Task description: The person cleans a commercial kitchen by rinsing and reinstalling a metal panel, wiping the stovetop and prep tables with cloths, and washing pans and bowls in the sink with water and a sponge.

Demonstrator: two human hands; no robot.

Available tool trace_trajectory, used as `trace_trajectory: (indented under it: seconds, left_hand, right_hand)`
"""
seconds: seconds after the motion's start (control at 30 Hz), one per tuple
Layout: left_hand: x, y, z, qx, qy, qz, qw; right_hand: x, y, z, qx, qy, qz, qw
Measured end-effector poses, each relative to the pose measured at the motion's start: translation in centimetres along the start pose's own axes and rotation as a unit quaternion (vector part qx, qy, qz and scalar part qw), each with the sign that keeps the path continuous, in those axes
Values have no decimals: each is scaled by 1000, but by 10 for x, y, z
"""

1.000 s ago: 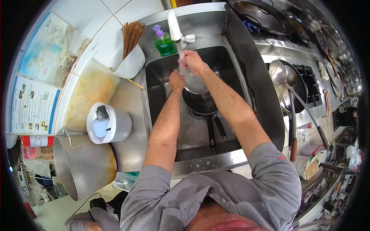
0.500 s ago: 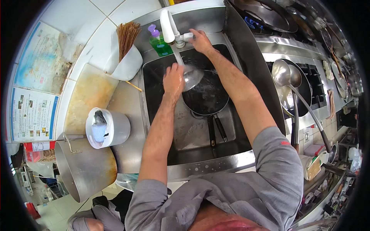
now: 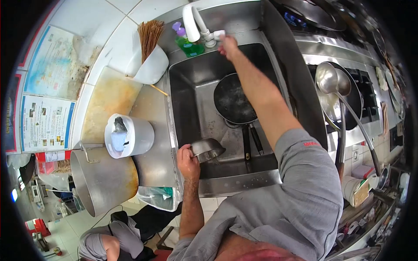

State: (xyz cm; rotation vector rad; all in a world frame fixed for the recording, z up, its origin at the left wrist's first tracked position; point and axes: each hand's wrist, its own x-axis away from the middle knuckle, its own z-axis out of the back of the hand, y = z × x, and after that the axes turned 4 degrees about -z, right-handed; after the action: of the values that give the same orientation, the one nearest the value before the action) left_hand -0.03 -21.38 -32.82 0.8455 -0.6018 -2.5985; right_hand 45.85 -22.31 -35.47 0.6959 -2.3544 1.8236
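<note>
My left hand (image 3: 188, 164) is closed on the rim of a small metal bowl (image 3: 207, 147), held tilted over the sink's front left part. Some water seems to drip below its lip. My right hand (image 3: 228, 48) is at the white tap handle (image 3: 218, 35), fingers curled and slightly blurred; its exact contact is hard to see. The white tap (image 3: 190, 24) shows no stream. Below, a black frying pan (image 3: 235, 100) lies in the steel sink (image 3: 204, 93), with two dark handles (image 3: 247, 145) pointing towards me.
Left of the sink stand a white tub (image 3: 141, 137) with a sponge, a large metal pot (image 3: 102, 178) and a holder (image 3: 152, 67) with a twig brush. A green soap bottle (image 3: 189, 45) is behind. Ladles (image 3: 328, 78) rest at the stove on the right. A person (image 3: 109, 239) sits lower left.
My left hand has brought the bowl from under the tap to the sink's front left and tilted it. The water stream has stopped. My right hand remains by the tap handle, slightly lower.
</note>
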Motion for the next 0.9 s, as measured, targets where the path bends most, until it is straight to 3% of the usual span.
trace_trajectory:
  seconds: [0.03,0.07,0.1,0.13,0.27,0.33,0.4,0.47,0.5,0.53,0.6,0.67,0.73,0.8,0.87,0.9]
  left_hand:
    - [4,3,0,-21,16,-18,999]
    - [8,8,0,-13,16,-25,999]
    - [13,14,-1,-17,3,-63,998]
    - [20,21,0,-22,-13,-101,995]
    - [49,38,2,32,-101,-169,980]
    - [55,25,4,43,-29,-181,982]
    - [45,58,46,85,-49,-66,993]
    - [49,22,42,86,13,-88,992]
    - [49,21,48,102,-2,-31,994]
    - [43,64,76,12,-96,95,991]
    - [58,77,74,314,-31,104,943]
    - [78,133,82,359,-61,95,926]
    - [103,171,79,391,-85,94,912]
    - [125,199,68,437,-175,56,880]
    - [149,233,63,387,-225,51,893]
    - [162,247,53,454,-293,49,840]
  right_hand:
    - [32,4,3,-49,-3,-39,998]
    - [60,15,11,-46,-36,-19,998]
    - [99,23,12,-62,22,-3,998]
    - [133,37,21,-59,1,2,998]
    - [272,77,57,152,-91,61,982]
    - [340,77,77,215,-83,104,968]
    - [390,84,100,280,-35,236,930]
    - [443,72,129,292,16,278,915]
    - [467,69,145,290,23,314,904]
    - [493,64,160,292,25,346,891]
    - [554,47,179,235,7,243,941]
    - [596,39,202,250,-10,195,948]
    - [634,34,224,115,-61,108,986]
    - [682,22,245,95,-1,103,990]
    - [683,55,290,170,105,192,961]
    - [702,53,306,170,148,163,961]
